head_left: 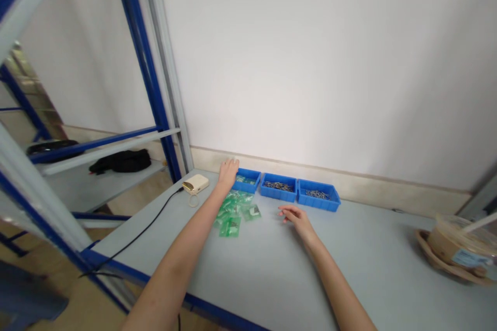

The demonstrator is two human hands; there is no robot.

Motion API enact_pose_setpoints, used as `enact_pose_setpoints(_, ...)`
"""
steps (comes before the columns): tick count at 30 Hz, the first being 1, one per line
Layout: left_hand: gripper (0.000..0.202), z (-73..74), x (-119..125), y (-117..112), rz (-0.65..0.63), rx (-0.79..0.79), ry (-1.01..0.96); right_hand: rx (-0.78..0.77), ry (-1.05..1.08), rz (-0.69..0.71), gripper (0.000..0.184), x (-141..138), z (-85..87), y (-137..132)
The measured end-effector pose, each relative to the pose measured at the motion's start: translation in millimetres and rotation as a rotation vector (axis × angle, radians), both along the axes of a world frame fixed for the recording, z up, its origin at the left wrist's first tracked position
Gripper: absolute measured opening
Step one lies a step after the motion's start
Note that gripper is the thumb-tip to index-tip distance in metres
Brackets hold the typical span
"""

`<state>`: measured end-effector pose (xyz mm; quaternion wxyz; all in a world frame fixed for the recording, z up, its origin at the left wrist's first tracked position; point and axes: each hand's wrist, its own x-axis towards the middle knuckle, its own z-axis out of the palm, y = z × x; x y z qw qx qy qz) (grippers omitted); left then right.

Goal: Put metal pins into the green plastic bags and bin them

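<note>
My left hand (228, 171) is at the left end of the leftmost blue bin (248, 187), its fingers curled over the far corner and partly hidden. Small green-edged packets show inside that bin. In front of it lies a loose pile of clear green plastic bags (230, 226), some with small metal parts in them. My right hand (297, 218) hovers over the table right of the bags, fingers loosely bent and apart, with nothing visible in them. Close beyond it stand a middle blue bin (278, 195) of dark screws and a right blue bin (319, 202) of silvery screws.
A cream-coloured device (196, 183) with a ring and a black cable (143, 232) sits at the table's left. On the right, a drink cup (458, 243) with a straw stands on a brown tray (424, 248). A blue metal frame (145, 51) rises at left; a white wall (310, 62) backs the table.
</note>
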<state>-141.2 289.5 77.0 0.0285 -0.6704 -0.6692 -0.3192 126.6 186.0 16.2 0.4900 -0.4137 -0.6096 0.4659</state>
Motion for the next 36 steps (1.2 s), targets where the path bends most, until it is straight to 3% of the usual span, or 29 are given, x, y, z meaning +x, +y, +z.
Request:
enact_pose_setpoints(3,0.029,-11.9,18.5,-34.5,-0.13,-0.008,0.077,0.0,-0.009,0.011,0.039,-3.0,-1.9,-0.3)
enact_pose_setpoints(5,0.034,-27.1,33.1,-62.8,-0.26,-0.147,0.109,0.002,-0.011,0.033,0.036,-5.5,-3.6,-0.7)
enact_pose_setpoints(7,0.034,-44.3,46.4,-89.4,-0.331,-0.183,0.204,0.002,-0.012,0.048,0.035,-7.3,-5.5,-1.4)
enact_pose_setpoints(11,0.029,-69.0,63.4,-118.3,-0.299,-0.126,0.297,0.005,-0.021,0.038,0.035,-7.5,-9.9,-1.8)
enact_pose_setpoints(14,0.022,-72.5,71.7,-112.8,-0.298,-0.065,0.137,0.031,-0.033,0.005,0.035,-5.9,-12.2,0.6)
enact_pose_setpoints(16,0.022,-70.2,79.2,-100.5,-0.366,-0.074,-0.128,0.048,-0.031,-0.056,0.036,-5.3,-12.4,3.1)
enact_pose_setpoints(20,0.039,-67.2,101.7,-75.4,-0.638,-0.287,-0.882,-0.017,0.02,-0.151,0.049,-4.3,-12.5,9.0)
enact_pose_setpoints(23,0.049,-72.6,116.7,-68.0,-0.814,-0.337,-1.166,0.015,0.065,-0.205,0.061,-0.7,-15.1,14.5)
enact_pose_setpoints(27,0.047,-79.5,122.0,-69.9,-0.832,-0.365,-1.111,0.072,0.12,-0.31,0.07,8.4,-18.5,22.5)
enact_pose_setpoints(32,0.021,-72.8,117.7,-72.6,-0.675,-0.024,-0.672,0.085,0.044,-0.245,0.045,17.5,-15.2,26.3)
enact_pose_setpoints(34,0.013,-69.5,117.7,-73.5,-0.657,0.075,-0.623,0.109,0.048,-0.238,0.041,18.5,-12.8,24.9)
enact_pose_setpoints(36,0.016,-68.6,118.9,-73.9,-0.641,0.073,-0.679,0.139,0.072,-0.224,0.04,18.1,-10.8,22.8)
